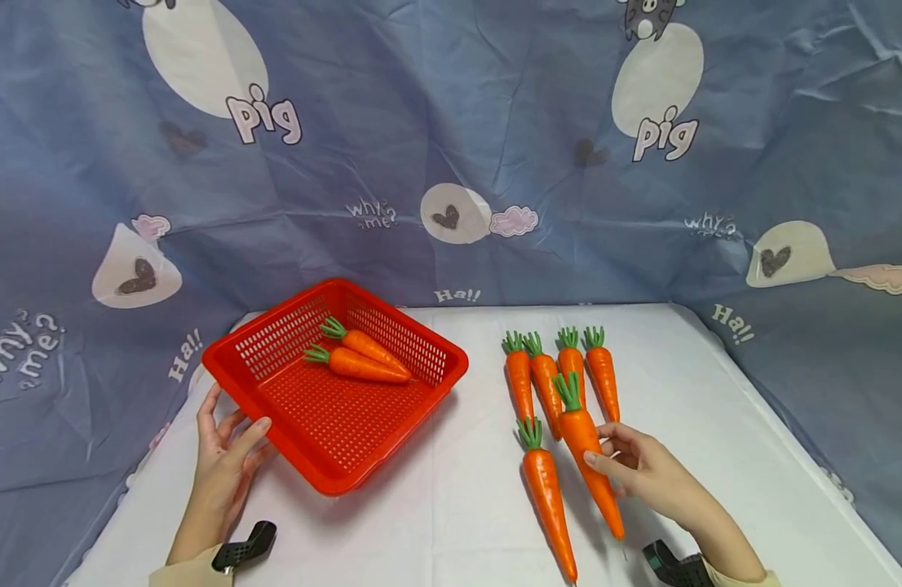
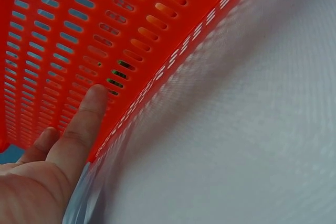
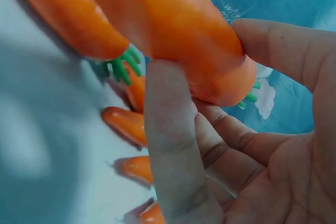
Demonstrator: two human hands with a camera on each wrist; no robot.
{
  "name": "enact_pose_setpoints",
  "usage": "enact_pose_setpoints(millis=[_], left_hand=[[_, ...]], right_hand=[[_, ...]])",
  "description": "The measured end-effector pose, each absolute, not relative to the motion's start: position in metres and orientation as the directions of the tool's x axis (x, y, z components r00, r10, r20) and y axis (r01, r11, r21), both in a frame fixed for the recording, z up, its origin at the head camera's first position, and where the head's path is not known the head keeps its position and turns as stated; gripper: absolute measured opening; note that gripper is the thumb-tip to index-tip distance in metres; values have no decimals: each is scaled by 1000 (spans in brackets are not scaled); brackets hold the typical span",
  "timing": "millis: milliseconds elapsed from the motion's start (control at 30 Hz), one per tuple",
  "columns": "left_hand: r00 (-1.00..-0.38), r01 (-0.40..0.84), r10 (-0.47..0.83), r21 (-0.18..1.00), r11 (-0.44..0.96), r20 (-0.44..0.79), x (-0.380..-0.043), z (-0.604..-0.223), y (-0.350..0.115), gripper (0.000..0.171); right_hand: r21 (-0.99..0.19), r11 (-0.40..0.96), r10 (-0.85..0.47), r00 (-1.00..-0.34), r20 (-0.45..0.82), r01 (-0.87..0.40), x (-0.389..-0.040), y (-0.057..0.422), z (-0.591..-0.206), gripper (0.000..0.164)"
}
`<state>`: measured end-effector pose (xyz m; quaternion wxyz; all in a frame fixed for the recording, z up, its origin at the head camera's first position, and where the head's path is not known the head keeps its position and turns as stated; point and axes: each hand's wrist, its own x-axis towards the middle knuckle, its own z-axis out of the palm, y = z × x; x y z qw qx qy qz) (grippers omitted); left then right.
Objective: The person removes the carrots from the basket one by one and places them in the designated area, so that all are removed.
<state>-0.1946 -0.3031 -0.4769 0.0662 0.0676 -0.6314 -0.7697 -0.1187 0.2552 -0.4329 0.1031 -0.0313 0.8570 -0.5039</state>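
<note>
A red plastic basket (image 1: 319,424) with slotted walls stands at the left, with two carrots (image 1: 366,364) inside it. My left hand (image 1: 227,456) holds the basket's near left rim, thumb over the edge. In the left wrist view, fingers (image 2: 79,135) lie against the slotted outer wall. My right hand (image 1: 642,469) pinches an orange carrot (image 1: 586,440) between thumb and fingers, its green top pointing away from me. The right wrist view shows this carrot (image 3: 178,24) close up, gripped near its leafy end. Just left of it another carrot (image 1: 546,497) lies on the table.
Several more carrots (image 1: 519,379) lie side by side on the white tablecloth (image 1: 451,522), beyond the held one. A blue printed curtain (image 1: 451,147) hangs behind the table's far edge. A black wrist device (image 1: 245,546) sits on each forearm.
</note>
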Motion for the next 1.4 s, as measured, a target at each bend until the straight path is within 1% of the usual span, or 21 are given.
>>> enact_pose_setpoints(millis=[133, 333, 633, 933, 1400], left_hand=[[-983, 14, -184, 981, -191, -22, -195, -475, -302, 93], [-983, 19, -185, 983, -182, -15, -196, -474, -302, 94], [-983, 25, -185, 983, -183, -9, -195, -476, -302, 93], [-983, 11, -183, 982, -188, -24, -194, -476, -302, 93], [-983, 20, -184, 981, -194, -16, -195, -477, -304, 92]], right_hand=[[-876, 479, -175, -972, -156, 54, -113, 257, -441, 49], [-879, 465, -183, -959, -217, 110, -105, 258, -453, 50], [-863, 466, -153, -943, -294, 194, -98, 260, -465, 50], [-840, 484, -127, -930, -344, 245, -89, 259, -471, 49], [-830, 511, -120, -939, -324, 221, -85, 253, -471, 46]])
